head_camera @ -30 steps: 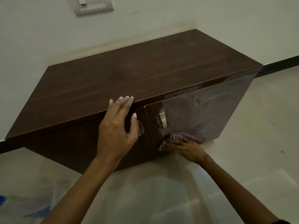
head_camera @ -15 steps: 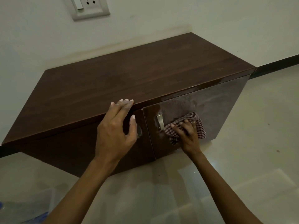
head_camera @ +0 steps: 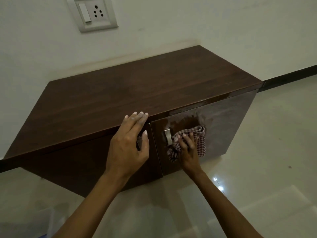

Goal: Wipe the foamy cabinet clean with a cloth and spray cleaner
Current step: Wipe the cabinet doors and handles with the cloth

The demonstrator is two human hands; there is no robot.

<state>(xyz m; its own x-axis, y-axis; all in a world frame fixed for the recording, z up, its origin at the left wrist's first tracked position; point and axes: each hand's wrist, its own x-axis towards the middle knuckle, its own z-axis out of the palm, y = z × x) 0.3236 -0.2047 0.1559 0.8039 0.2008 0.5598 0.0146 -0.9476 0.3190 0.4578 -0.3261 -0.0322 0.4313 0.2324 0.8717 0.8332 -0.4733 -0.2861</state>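
Note:
A low dark brown cabinet [head_camera: 133, 93] stands against the wall, its two glossy doors facing me. My right hand [head_camera: 188, 148] presses a red-and-white checked cloth [head_camera: 199, 136] flat on the right door [head_camera: 228, 121], just right of its metal handle [head_camera: 167, 135]. A pale smeared film shows on that door, with a darker wiped patch above the cloth. My left hand [head_camera: 128, 143] rests on the cabinet's top front edge, fingers extended, covering the left door's handle. No spray cleaner is in view.
A white switch and socket plate [head_camera: 93, 13] is on the wall above. Glossy light floor tiles [head_camera: 265, 169] surround the cabinet, with a dark skirting strip [head_camera: 291, 77] along the wall at right.
My right hand has slid the cloth from the bottom of the right door up to beside the handle. The left hand stayed on the top edge. The view tilted up.

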